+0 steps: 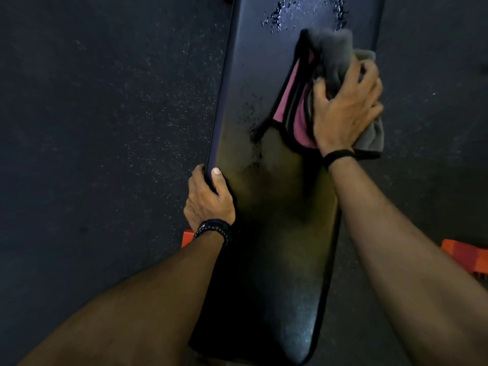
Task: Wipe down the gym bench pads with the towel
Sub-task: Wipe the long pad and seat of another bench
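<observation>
A dark bench pad (277, 233) is seen from above, running lengthwise away from the viewer over a dark speckled floor (105, 114).

Left hand (208, 199): the pad's left edge is gripped, the thumb (219, 178) laid on the top surface and the fingers (196, 178) wrapped down around the side. A black beaded bracelet (214, 228) is worn at the wrist.

Right hand (346, 107): a bunched towel (335, 56) is clutched and pressed to the pad near its right edge, the fingers curled into the cloth. The towel is grey outside with pink inner folds and a black hem; grey cloth sticks out beyond the fingertips and hangs off the pad's edge under the palm, while the pink folds are spread just left of the thumb. A thin black band (338, 155) is worn at the wrist.

Wet droplets (298, 11) are seen on the pad beyond the fingertips, and a thinner trail of droplets is noted left of the towel. A smeared, duller patch lies between the two hands.

Orange parts (464, 256) are visible on the floor behind the right forearm, and another beside the left wrist.
</observation>
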